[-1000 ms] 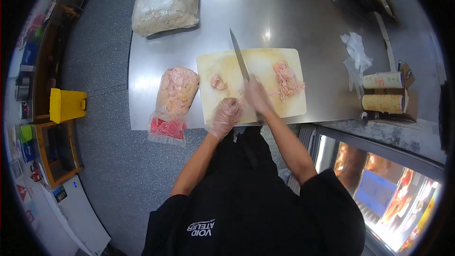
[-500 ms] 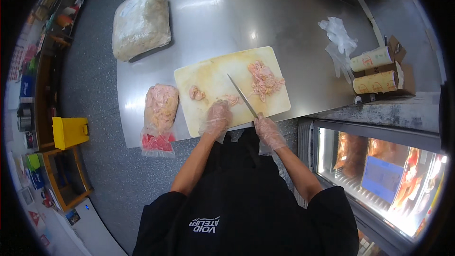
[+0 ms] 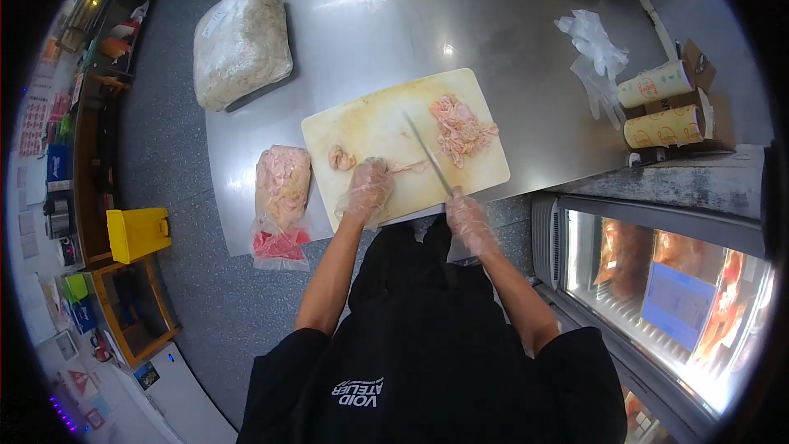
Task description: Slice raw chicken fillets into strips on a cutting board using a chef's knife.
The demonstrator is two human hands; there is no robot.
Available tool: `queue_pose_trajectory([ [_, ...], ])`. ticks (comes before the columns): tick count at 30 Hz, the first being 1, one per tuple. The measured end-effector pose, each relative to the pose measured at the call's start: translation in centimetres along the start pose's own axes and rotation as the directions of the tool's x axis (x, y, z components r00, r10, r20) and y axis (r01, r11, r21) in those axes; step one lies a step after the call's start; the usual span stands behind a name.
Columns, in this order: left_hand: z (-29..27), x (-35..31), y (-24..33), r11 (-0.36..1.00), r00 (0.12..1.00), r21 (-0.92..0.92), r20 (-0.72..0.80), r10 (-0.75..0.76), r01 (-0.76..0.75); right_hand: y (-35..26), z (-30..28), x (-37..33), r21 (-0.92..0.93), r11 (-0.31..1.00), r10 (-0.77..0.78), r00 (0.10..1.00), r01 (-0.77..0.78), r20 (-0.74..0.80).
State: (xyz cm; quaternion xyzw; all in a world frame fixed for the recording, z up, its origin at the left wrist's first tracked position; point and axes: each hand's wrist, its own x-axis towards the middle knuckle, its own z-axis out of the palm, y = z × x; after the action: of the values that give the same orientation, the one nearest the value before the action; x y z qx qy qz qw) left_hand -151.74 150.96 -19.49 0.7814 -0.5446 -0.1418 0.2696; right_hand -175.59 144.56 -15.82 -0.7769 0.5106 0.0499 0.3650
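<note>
A white cutting board (image 3: pixel 374 119) lies at the near edge of a steel table. My left hand (image 3: pixel 369 187), in a clear plastic glove, is closed at the board's near side on one end of a strip of pale pink raw meat (image 3: pixel 409 168) that looks like chicken skin. The strip stretches right toward the knife. Also gloved, my right hand (image 3: pixel 470 220) grips the handle of a long knife (image 3: pixel 426 148), its blade slanting to the far left over the board. Beyond the blade sits a pile of cut meat (image 3: pixel 462 130). A small lump of meat (image 3: pixel 341 158) rests left.
Left of the board lies a clear bag of raw meat (image 3: pixel 282 185); farther back is a large wrapped bundle (image 3: pixel 243 48). Disposable gloves (image 3: pixel 598 45) and two wrap rolls (image 3: pixel 664 127) lie at the right. A lit glass-topped fridge (image 3: pixel 674 296) stands near right.
My left hand has shifted a little left along the board, and the meat strip now shows stretched out to its right. The knife stays in my right hand. The whole view has shifted slightly.
</note>
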Motion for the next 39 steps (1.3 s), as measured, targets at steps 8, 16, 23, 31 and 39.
queue_pose_trajectory([
  [8,0.0,-1.5,0.7,0.994,0.995,-0.062,-0.039,-0.088,0.086,-2.4,-0.3,-0.4,-0.075,0.995,-0.060,0.998,0.059,-0.008],
  [16,1.2,0.1,2.5,0.985,0.988,-0.147,-0.142,0.066,-0.087,-2.9,-0.2,-0.4,-0.056,0.998,-0.001,0.999,0.003,0.044],
  [23,1.8,2.6,-1.3,0.998,0.998,0.030,-0.030,0.051,-0.050,-0.9,-0.7,1.5,-0.054,0.998,-0.022,0.985,0.014,-0.170],
  [31,3.9,4.4,2.4,0.939,0.936,0.058,-0.081,0.342,-0.338,-2.6,-1.1,0.6,-0.033,0.999,0.016,0.994,-0.020,-0.109],
  [39,4.0,4.0,-2.3,0.960,0.980,-0.195,-0.035,0.196,-0.199,-0.3,-2.0,2.1,-0.055,0.998,0.023,0.992,-0.030,-0.128],
])
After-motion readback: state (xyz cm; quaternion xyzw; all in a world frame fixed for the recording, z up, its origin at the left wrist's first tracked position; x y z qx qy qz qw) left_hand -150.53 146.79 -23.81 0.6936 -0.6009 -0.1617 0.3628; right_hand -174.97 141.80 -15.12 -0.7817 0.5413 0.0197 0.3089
